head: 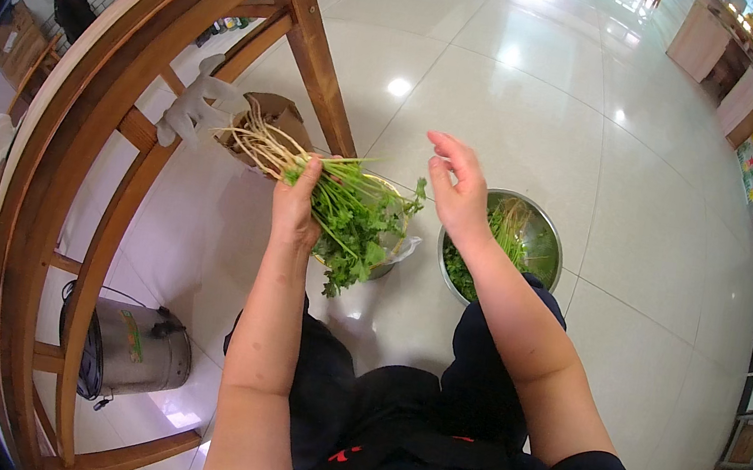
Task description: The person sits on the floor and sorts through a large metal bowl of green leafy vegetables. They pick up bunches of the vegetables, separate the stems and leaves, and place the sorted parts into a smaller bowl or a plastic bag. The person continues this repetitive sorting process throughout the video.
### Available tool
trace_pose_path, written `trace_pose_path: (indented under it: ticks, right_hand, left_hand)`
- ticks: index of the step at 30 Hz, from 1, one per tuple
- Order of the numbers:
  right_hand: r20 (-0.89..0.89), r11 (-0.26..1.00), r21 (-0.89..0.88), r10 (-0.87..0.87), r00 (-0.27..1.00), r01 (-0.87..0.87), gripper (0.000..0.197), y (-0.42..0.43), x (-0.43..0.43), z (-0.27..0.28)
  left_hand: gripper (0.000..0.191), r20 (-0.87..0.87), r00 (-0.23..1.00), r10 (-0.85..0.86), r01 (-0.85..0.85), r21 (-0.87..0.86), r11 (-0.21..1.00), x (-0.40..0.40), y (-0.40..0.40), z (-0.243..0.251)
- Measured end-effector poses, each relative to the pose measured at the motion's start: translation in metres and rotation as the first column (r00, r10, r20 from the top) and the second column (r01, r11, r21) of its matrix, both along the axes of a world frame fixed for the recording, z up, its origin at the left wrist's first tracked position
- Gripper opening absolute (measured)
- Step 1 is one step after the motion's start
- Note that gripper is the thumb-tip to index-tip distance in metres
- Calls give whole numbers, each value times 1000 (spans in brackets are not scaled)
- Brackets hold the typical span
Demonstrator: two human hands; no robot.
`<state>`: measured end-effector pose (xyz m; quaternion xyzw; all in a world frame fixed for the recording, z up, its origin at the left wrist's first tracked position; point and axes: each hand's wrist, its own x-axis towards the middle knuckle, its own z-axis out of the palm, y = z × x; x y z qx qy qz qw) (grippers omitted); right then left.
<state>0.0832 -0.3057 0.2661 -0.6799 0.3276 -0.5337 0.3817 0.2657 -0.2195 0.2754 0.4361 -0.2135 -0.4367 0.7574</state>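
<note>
My left hand [302, 200] is closed round a bunch of leafy green herbs [351, 214], which look like cilantro, with long pale roots pointing up and left. The leaves hang over a round bin [382, 271] with a yellowish rim and a bit of clear plastic at its edge; its inside is mostly hidden. Raised to the right of the bunch, my right hand [456, 185] has bent fingers and nothing visible in it. Below that hand a round metal bowl [562, 249] holds more rooted herbs [509, 227], partly covered by my forearm and knee.
A wooden table frame [320, 63] curves along the left, with a pale glove [195, 104] draped on a rail. Behind the roots stands an open cardboard box [285, 116]. A lidded metal bucket [144, 350] is at lower left. Glossy tiled floor [636, 269] extends to the right.
</note>
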Motion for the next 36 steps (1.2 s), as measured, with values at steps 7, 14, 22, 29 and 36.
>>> trace_pose_path:
  ticks: [7, 14, 22, 29, 36]
  right_hand:
    - [-308, 895, -414, 37, 951, -168, 37, 20, 4, 9]
    - [-628, 918, -127, 219, 747, -376, 87, 43, 20, -2]
    - [-675, 931, -104, 193, 712, -351, 80, 38, 18, -24]
    - [-582, 963, 14, 227, 781, -269, 49, 39, 26, -39]
    - [-558, 966, 138, 257, 789, -217, 42, 39, 26, -32]
  left_hand:
    - [16, 185, 969, -165, 173, -28, 985, -24, -12, -9]
    - [20, 311, 949, -59, 16, 138, 990, -35, -11, -6]
    - [24, 39, 995, -90, 89, 34, 995, -42, -26, -20]
    - [13, -152, 988, -38, 38, -2, 999, -44, -27, -30]
    - [30, -31, 991, -131, 132, 8, 991, -45, -22, -23]
